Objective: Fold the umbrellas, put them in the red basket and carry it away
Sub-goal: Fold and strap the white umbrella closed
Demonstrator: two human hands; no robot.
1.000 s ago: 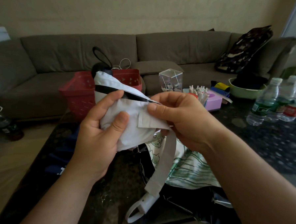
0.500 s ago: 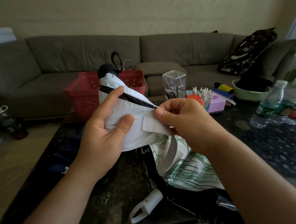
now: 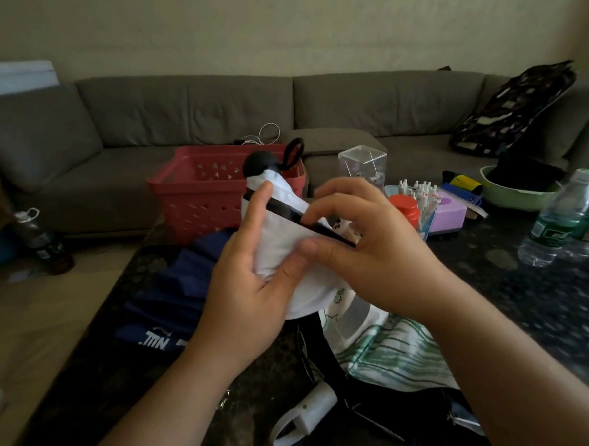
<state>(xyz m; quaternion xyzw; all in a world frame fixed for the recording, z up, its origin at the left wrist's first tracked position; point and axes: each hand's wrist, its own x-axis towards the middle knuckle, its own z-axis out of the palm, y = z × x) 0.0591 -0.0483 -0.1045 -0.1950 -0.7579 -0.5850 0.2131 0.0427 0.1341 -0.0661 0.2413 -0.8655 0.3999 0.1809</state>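
Both hands are working together on the white umbrella (image 3: 278, 246): the left hand (image 3: 248, 288) is gripping the bundle while the right hand (image 3: 363, 247) is pressing its strap down. Dropping it into the red basket (image 3: 199, 197) probably comes next.

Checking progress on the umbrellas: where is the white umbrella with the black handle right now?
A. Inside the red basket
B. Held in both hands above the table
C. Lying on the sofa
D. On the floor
B: the left hand and right hand both hold the white umbrella in front of the red basket.

White umbrella (image 3: 278, 242) matt cloth; red basket (image 3: 199, 190) perforated plastic; table (image 3: 538, 303) glossy speckled stone
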